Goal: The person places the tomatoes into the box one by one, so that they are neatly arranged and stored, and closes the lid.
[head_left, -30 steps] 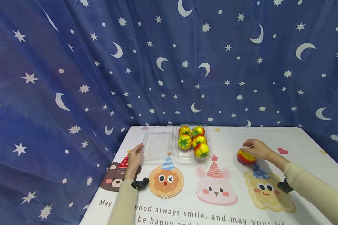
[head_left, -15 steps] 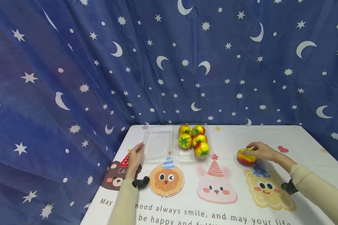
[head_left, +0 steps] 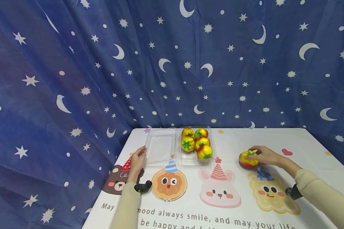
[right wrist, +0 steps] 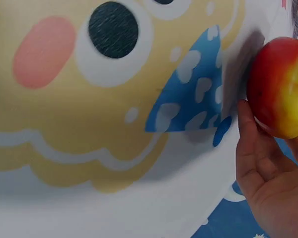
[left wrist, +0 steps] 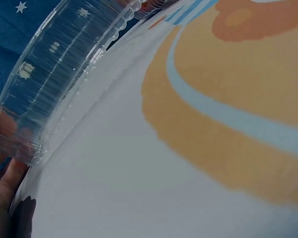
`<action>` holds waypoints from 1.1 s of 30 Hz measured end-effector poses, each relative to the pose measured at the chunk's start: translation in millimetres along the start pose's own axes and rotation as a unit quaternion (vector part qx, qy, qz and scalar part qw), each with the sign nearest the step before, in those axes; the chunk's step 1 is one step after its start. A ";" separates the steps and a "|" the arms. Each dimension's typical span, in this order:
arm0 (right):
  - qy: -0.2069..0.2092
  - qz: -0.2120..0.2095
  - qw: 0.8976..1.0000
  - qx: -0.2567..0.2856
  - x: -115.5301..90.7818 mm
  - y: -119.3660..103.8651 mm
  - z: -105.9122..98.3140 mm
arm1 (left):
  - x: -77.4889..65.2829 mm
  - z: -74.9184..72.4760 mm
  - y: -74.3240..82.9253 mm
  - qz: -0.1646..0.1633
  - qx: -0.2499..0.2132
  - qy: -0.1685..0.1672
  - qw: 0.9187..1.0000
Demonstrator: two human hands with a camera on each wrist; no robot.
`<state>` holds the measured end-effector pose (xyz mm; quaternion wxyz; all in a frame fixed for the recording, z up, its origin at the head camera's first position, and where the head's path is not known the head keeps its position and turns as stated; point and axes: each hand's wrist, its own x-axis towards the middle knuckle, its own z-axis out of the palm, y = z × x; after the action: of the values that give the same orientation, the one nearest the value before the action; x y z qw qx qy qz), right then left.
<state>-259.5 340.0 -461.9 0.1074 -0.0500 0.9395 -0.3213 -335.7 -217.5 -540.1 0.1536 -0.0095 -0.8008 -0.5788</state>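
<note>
In the head view my right hand (head_left: 265,156) holds a red-and-yellow round fruit (head_left: 247,159) with a green leafy top, thumb on the near side and fingers behind it. The right wrist view has this fruit (right wrist: 280,89) at the right edge, fingertips against its side. My left hand (head_left: 137,160) rests its extended fingers at the left edge of the clear plastic lid (head_left: 161,147). Fingers (left wrist: 11,181) show partly through the clear wall in the left wrist view. Joined to the lid, the clear box (head_left: 189,160) contains several similar fruits (head_left: 188,144).
A white tablecloth (head_left: 226,178) printed with cartoon figures and lettering covers the table. Behind the table's back edge hangs a dark blue curtain (head_left: 172,79) with moons and stars. The open box lies near that edge.
The right hand has settled its grip round the fruit, whose green top now faces more upward. The fruit has shifted slightly left. The left hand stays at the lid.
</note>
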 end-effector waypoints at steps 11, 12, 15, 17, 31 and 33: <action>0.051 -0.041 0.998 -0.023 14.3 -20.1 1.1 | 2.9 1.9 -1.9 0.004 0.007 0.003 1.000; 0.056 -0.041 0.997 -0.022 15.9 -22.7 1.3 | 2.8 1.5 -1.8 0.003 0.004 0.003 1.000; 0.073 -0.044 0.996 -0.017 19.3 -31.4 1.7 | 2.6 0.5 -1.8 0.000 0.000 0.003 1.000; 0.085 -0.047 0.995 -0.010 21.4 -37.6 2.6 | 1.9 0.2 -1.6 -0.001 0.002 0.003 1.000; 0.181 -0.055 0.981 0.036 43.4 -88.9 16.0 | 0.2 -0.5 2.2 0.004 -0.002 0.005 1.000; 0.182 -0.056 0.981 0.045 47.1 -96.2 19.8 | 0.4 -0.2 1.7 0.004 0.000 0.003 1.000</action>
<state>-298.2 244.8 -426.1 -0.0813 -0.0389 0.9238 -0.3721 -335.6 -217.2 -538.3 0.1589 -0.0111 -0.8001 -0.5783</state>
